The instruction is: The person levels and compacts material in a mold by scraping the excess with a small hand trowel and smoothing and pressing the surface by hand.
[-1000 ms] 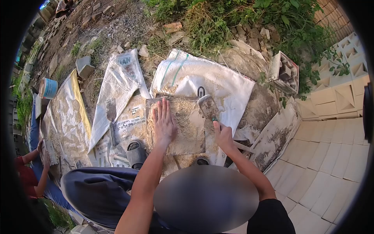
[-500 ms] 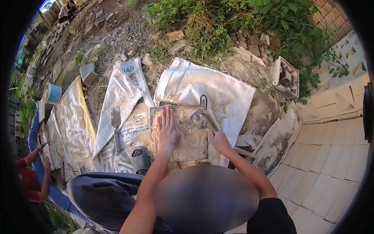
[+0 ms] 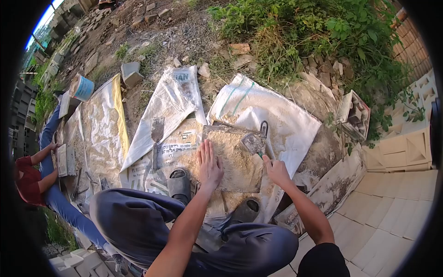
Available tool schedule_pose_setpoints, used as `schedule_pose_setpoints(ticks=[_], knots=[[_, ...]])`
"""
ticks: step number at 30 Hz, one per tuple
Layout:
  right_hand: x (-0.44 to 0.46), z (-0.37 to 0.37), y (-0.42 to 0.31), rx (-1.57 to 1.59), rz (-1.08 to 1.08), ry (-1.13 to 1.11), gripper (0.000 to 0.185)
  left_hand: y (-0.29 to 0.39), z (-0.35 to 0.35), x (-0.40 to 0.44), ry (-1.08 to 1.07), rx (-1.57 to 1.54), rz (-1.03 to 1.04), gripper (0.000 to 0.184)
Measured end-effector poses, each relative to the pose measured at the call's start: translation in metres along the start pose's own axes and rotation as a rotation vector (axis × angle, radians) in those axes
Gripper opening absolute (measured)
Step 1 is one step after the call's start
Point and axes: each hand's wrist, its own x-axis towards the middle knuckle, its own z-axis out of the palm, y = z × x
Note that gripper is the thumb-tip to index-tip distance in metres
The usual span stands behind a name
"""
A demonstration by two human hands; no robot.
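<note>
My left hand (image 3: 210, 165) lies flat, fingers stretched out, at the left side of a dark square board or mould (image 3: 237, 185) covered with pale sandy mix (image 3: 226, 143). A small trowel (image 3: 253, 144) with a green handle is in my right hand (image 3: 277, 171), its fingers wrapped round the grip. The trowel's mix-crusted blade rests on or just over the board's right part; I cannot tell which. A larger trowel (image 3: 157, 131) lies on the printed sack (image 3: 180, 150) to the left. My slippered feet (image 3: 179, 183) flank the board's near side.
A white sack (image 3: 288, 127) lies beyond the board, beside a box-shaped mould (image 3: 353, 115). Pale patterned blocks (image 3: 399, 150) line the right. On the left, a person in a red shirt (image 3: 31, 182) holds a pale block (image 3: 66, 160) near a bucket (image 3: 82, 87). Plants (image 3: 300, 37) grow behind.
The view has shifted, so the scene sits farther right. My left hand has slid toward the board's left edge and nearer me. My right hand keeps the trowel. The co-worker's hands now grip the block.
</note>
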Motion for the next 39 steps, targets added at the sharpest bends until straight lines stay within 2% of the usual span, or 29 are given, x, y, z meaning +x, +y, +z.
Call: schedule_pose_setpoints(ticks=[1, 2, 4, 5, 7, 8, 9, 11, 12, 14, 16, 20, 23, 26, 28, 30, 33, 35, 37, 39], knots=[[0.000, 0.002, -0.006, 0.008, 0.009, -0.001, 0.068, -0.003, 0.003, 0.001, 0.000, -0.002, -0.014, 0.063], [0.000, 0.012, -0.014, 0.002, 0.008, -0.015, 0.068, -0.008, 0.006, -0.001, -0.029, 0.036, 0.067, 0.061], [-0.003, 0.033, -0.031, 0.025, -0.102, 0.189, 0.066, -0.009, -0.004, -0.001, -0.087, 0.049, 0.174, 0.052], [-0.001, 0.040, -0.028, 0.028, -0.103, 0.191, 0.066, -0.008, -0.004, -0.004, -0.085, 0.051, 0.177, 0.052], [0.008, 0.056, -0.025, -0.108, -0.048, 0.081, 0.064, -0.014, 0.005, -0.009, 0.101, -0.123, -0.152, 0.049], [0.010, 0.058, -0.025, -0.111, -0.053, 0.081, 0.064, -0.016, 0.015, -0.008, 0.289, -0.038, -0.317, 0.044], [0.009, 0.052, -0.032, -0.082, -0.084, 0.059, 0.066, -0.014, 0.009, -0.004, 0.292, -0.042, -0.327, 0.044], [0.003, 0.043, -0.049, -0.062, -0.105, 0.024, 0.068, -0.006, -0.010, 0.002, -0.125, -0.367, -0.674, 0.044], [0.002, 0.042, -0.067, 0.009, -0.127, 0.069, 0.068, -0.012, 0.006, -0.003, 0.074, -0.272, -0.569, 0.041], [0.004, 0.057, -0.076, 0.081, -0.144, 0.103, 0.069, -0.012, 0.006, 0.001, 0.095, -0.287, -0.563, 0.037], [0.011, 0.079, -0.069, -0.113, -0.079, 0.020, 0.066, -0.014, 0.002, -0.002, 0.117, -0.301, -0.539, 0.035], [0.012, 0.076, -0.074, -0.100, -0.085, 0.038, 0.070, -0.015, 0.001, 0.001, 0.098, -0.278, -0.547, 0.030], [0.005, 0.056, -0.093, -0.033, -0.127, -0.005, 0.072, -0.013, 0.003, 0.001, 0.074, -0.350, -0.580, 0.030], [-0.001, 0.077, -0.090, 0.154, -0.180, 0.086, 0.073, -0.028, 0.015, -0.007, 0.095, -0.425, -0.593, 0.031], [0.012, 0.090, -0.068, -0.100, -0.132, 0.026, 0.070, -0.030, 0.014, -0.005, 0.151, -0.457, -0.551, 0.032], [0.025, 0.074, -0.070, -0.128, -0.174, 0.011, 0.070, -0.031, 0.009, -0.001, 0.179, -0.615, -0.617, 0.031], [0.002, 0.055, -0.080, -0.147, -0.204, -0.015, 0.071, -0.042, 0.018, -0.006, 0.219, -0.586, -0.537, 0.029], [0.004, 0.058, -0.071, -0.141, -0.243, -0.013, 0.073, -0.043, 0.021, -0.003, 0.269, -0.581, -0.549, 0.028], [0.010, 0.070, -0.050, -0.345, -0.276, -0.065, 0.073, -0.040, 0.019, -0.013, 0.308, -0.573, -0.541, 0.027], [0.009, 0.059, -0.058, -0.325, -0.246, -0.093, 0.074, -0.038, 0.017, -0.008, 0.408, -0.624, -0.575, 0.027]])
